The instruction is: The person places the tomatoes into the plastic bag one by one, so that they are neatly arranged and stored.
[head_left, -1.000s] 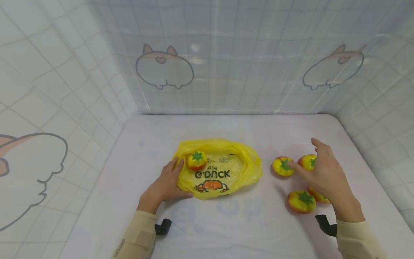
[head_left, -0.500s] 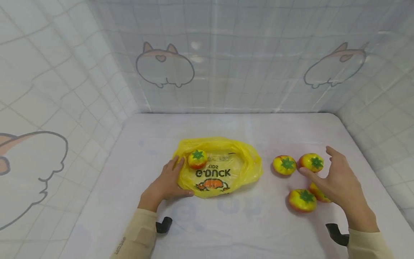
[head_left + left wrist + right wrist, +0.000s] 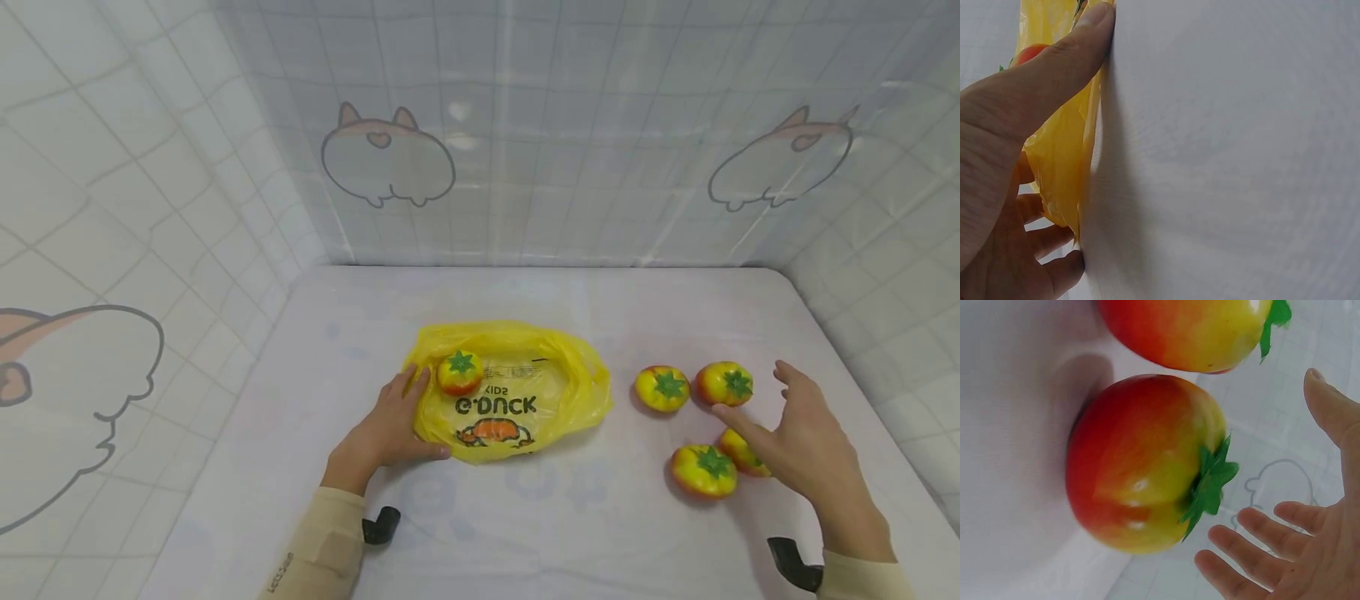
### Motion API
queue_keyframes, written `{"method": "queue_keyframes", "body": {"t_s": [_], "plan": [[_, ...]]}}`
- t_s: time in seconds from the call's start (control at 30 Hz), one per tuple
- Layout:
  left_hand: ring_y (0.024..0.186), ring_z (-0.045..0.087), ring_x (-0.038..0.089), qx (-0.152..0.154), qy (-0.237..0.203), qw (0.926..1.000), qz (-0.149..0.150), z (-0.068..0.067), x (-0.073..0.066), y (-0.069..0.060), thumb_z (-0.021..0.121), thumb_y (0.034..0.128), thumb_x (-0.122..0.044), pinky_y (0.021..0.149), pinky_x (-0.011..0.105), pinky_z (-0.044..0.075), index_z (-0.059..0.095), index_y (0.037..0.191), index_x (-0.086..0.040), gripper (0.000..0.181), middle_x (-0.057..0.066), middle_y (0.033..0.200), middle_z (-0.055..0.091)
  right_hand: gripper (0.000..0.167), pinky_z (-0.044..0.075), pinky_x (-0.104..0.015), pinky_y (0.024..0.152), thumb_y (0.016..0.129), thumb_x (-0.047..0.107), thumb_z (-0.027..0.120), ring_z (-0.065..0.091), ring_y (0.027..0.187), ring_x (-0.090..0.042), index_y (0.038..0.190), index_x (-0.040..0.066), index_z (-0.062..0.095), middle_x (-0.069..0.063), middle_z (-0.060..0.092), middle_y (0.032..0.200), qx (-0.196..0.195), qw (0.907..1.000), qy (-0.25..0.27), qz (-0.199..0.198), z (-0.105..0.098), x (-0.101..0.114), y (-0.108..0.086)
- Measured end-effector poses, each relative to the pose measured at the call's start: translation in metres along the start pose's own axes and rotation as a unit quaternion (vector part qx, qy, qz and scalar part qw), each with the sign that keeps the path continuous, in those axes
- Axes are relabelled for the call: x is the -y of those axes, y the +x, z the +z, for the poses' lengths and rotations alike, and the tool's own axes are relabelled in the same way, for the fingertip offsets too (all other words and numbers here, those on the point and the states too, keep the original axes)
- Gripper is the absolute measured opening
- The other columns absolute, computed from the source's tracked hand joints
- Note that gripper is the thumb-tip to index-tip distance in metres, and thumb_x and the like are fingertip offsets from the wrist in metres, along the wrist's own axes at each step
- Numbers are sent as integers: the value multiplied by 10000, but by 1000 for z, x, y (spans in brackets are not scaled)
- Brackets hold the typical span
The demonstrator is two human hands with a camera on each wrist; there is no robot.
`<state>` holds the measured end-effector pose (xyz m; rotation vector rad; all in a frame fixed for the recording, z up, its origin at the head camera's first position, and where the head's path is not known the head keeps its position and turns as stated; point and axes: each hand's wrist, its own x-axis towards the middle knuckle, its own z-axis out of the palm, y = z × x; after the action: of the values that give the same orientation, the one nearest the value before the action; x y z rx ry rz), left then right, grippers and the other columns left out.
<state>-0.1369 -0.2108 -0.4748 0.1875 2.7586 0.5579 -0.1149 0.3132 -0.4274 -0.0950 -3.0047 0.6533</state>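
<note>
A yellow plastic bag with printed lettering lies flat with its mouth spread. One yellow-and-red, tomato-like toy fruit with a green leafy top sits in its left part. My left hand rests at the bag's left edge, fingers spread along the side and thumb touching the front corner. On the right, my right hand hovers with fingers extended and thumb apart, holding nothing. It is beside several similar fruits, among them a back right fruit and a front fruit. It partly covers another fruit.
Another such fruit lies between the bag and the back right one. All stand on a white-covered table. White grid-patterned sheets with cartoon prints rise behind and at both sides.
My right hand has moved right and toward me, away from the fruits, uncovering the back right one. The left hand, the bag and the fruits keep their places.
</note>
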Motion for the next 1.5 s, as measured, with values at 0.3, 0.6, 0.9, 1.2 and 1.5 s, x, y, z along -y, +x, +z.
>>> {"method": "queue_keyframes", "body": {"t_s": [0.3,0.6,0.9,1.2,1.5], "plan": [[1568,91,419,-3,6,10000,20,1,1,1,872,686,-656,1163,642,344,91,1669,-149,1354,146,1729,-16,1164,444,-734,843,888,603,722,480,1164,-596,1566,-137,132,-416,419,1422,379,9993,-18,-26,3,-22,-10],[1567,84,425,-24,-71,10000,29,1,3,0,864,683,-674,1172,648,324,98,1669,-152,1354,145,1729,-22,1059,480,-729,853,945,588,660,475,1211,-641,1538,-152,192,-430,417,1432,1153,9933,34,10,-2,-45,-15],[1559,106,439,-92,-121,9998,85,0,3,-2,863,685,-672,1166,651,330,122,1666,-131,1343,167,1724,9,986,538,-677,838,950,626,625,480,1216,-639,1487,-137,307,-427,415,1436,1558,9876,-21,181,0,-50,-11],[1562,94,439,-65,-135,9998,106,1,3,-2,861,694,-668,1168,651,327,119,1666,-131,1335,168,1724,4,924,563,-633,812,939,645,629,538,1134,-610,1448,-95,410,-412,443,1416,1734,9845,-7,264,7,-52,-15],[1561,99,438,-125,-145,9997,139,2,4,-1,865,695,-660,1173,646,323,123,1665,-124,1333,174,1722,12,913,575,-622,819,948,633,625,547,1146,-622,1475,-76,395,-428,430,1420,1827,9828,60,275,10,-56,-16]]}}
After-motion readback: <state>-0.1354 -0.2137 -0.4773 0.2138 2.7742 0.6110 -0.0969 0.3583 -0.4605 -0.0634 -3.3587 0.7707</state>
